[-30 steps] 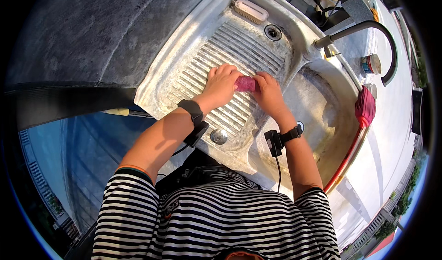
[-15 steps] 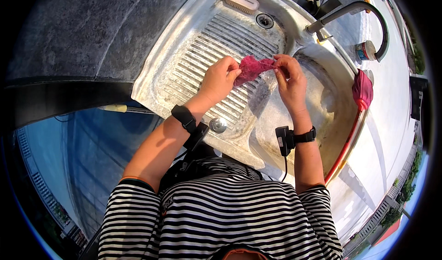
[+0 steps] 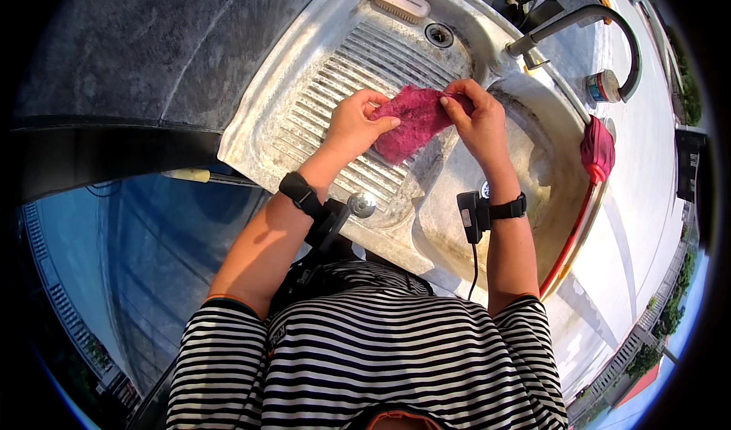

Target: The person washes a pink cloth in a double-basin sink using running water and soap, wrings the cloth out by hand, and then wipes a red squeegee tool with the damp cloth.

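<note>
A dark pink cloth (image 3: pixel 412 125) hangs spread between my two hands, above the ribbed washboard part (image 3: pixel 327 99) of a pale stone sink. My left hand (image 3: pixel 356 123) pinches its left edge between thumb and fingers. At the upper right of the cloth, my right hand (image 3: pixel 478 119) grips it the same way, thumb on top. The cloth looks rumpled and damp, its lower edge drooping over the ridges. Black straps with small devices sit round both wrists.
A scrub brush (image 3: pixel 401 4) lies at the sink's far edge by a drain (image 3: pixel 439 35). The basin (image 3: pixel 449 217) is on the right, under a curved tap (image 3: pixel 579 15). A red-handled tool with a pink cloth head (image 3: pixel 598 150) leans along the right rim, near a small jar (image 3: pixel 604 86).
The cloth was bunched and stretched narrow between my hands; now it is opened out wider and hangs lower. Both hands have shifted only slightly and keep hold of it.
</note>
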Demonstrator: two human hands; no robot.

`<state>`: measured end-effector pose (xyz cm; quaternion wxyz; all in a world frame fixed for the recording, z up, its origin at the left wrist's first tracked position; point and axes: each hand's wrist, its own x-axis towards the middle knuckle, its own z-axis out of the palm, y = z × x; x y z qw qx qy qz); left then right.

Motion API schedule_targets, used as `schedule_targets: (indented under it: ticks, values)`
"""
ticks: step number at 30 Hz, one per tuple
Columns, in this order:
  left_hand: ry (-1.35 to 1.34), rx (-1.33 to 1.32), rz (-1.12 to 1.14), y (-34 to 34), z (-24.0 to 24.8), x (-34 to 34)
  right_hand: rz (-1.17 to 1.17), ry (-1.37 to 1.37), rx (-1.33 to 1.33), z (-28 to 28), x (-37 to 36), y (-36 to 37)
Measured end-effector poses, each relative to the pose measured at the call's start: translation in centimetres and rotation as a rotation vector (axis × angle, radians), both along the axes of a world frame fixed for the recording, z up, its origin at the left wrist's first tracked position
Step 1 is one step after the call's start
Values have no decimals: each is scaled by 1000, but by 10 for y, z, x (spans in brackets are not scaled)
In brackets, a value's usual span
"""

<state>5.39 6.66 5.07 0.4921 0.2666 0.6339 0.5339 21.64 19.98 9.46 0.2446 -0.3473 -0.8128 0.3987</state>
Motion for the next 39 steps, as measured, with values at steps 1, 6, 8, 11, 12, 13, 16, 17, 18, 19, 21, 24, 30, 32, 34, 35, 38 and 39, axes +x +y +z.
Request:
schedule_targets:
  ticks: [1,6,8,11,12,13,16,17,18,19,21,24,30,32,34,35,38,39]
  values:
    - [7,-11,2,-2,-2,-3,26,-63,50,-10,10,4]
    - [-121,32,-128,-8,34,-9,41,23,-462,-8,32,24]
    - [-116,57,-96,-3,36,-6,106,27,-536,0,28,36]
    - [-106,-65,-81,10,25,-6,156,-247,-445,-12,21,67]
    - [136,-117,-86,11,11,1,85,-348,-211,-35,17,74]
    - [378,-167,-88,12,-7,11,16,-447,23,-62,12,79]
    - [885,-296,-197,6,-20,35,-131,-634,294,-95,-13,54]
    - [946,-248,-183,2,-27,42,-166,-682,311,-99,-24,38]
    - [1006,-201,-164,-1,-34,48,-127,-680,299,-100,-32,26]
    - [1023,-205,-163,-3,-41,53,-90,-678,288,-99,-37,16]
    - [1057,-206,-155,-3,-48,60,-15,-594,237,-90,-39,2]
    - [1123,-215,-232,-12,-56,63,144,-408,181,-62,-34,-34]
    - [1209,-308,-297,-9,-63,66,160,-344,426,-104,-44,-17]
    - [1169,-273,-320,-5,-54,63,138,-447,512,-112,-58,17]
    - [1160,-258,-348,-10,-51,58,143,-505,480,-111,-59,24]
    - [1153,-251,-389,-13,-48,54,128,-544,420,-106,-58,15]
    - [1139,-253,-438,-24,-48,47,271,-431,334,-78,-37,-34]
    - [1154,-345,-461,-20,-47,51,388,-342,361,-66,-29,-56]
